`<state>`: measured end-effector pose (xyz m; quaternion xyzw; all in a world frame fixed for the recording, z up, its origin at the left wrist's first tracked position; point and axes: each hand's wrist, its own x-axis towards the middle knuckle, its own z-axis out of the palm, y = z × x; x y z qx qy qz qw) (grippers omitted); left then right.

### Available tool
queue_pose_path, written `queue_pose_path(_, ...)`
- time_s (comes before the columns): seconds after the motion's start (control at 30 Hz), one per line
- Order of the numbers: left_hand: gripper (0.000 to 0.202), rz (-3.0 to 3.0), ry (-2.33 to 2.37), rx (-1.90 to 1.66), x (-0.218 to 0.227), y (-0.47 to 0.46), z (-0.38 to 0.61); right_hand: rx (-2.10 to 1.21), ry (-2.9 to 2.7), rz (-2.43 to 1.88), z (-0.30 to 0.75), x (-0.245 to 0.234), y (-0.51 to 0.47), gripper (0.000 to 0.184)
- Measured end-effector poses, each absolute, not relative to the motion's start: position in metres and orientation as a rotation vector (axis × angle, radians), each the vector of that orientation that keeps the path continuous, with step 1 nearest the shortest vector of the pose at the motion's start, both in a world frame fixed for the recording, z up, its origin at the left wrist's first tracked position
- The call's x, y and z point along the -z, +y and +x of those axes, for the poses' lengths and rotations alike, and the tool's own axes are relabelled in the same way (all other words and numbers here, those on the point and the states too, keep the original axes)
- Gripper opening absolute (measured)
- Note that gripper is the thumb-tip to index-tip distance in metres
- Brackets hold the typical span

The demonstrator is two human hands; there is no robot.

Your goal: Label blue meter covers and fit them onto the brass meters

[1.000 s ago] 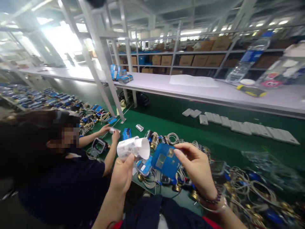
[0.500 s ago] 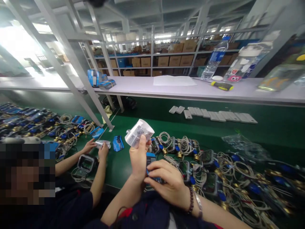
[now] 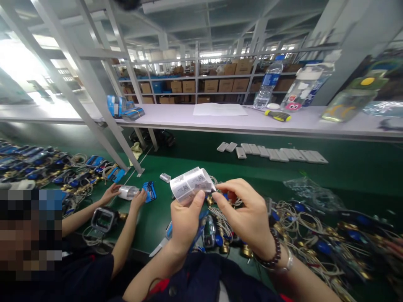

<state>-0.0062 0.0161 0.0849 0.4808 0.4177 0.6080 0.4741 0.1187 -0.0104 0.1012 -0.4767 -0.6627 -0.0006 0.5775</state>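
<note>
My left hand (image 3: pixel 185 220) grips a white roll of printed labels (image 3: pixel 189 183) held up in front of me. My right hand (image 3: pixel 246 216) pinches the roll's free end at its right side, fingers closed. Below my hands, a blue meter cover (image 3: pixel 185 230) lies at the near edge of the green bench (image 3: pixel 201 167), among several water meters with coiled white cables (image 3: pixel 302 235).
A co-worker on my left holds a small roll (image 3: pixel 127 192) in both hands, beside a blue cover (image 3: pixel 148 191). A row of white parts (image 3: pixel 273 153) lies farther back. The white shelf (image 3: pixel 239 119) carries bottles, a screwdriver (image 3: pixel 277 115) and paper. Slanted frame posts (image 3: pixel 103 109) stand left.
My right hand rose from the blue cover to the end of the label roll. The left hand lowered the roll slightly. The blue cover now rests below my hands.
</note>
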Motion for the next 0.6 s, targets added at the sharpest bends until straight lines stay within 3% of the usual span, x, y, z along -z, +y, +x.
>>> queue_pose_path(0.3, 0.017, 1.343, 1.133, -1.564, -0.086, 0.006, 0.0, -0.005, -1.476, -0.962, 0.115, -0.094, -0.005, 0.013)
queue_pose_path(0.6, 0.014, 1.377, 1.273, -1.602, -0.088, 0.003, 0.009, 0.267, -1.507, -0.898, 0.119, -0.081, -0.003, 0.021)
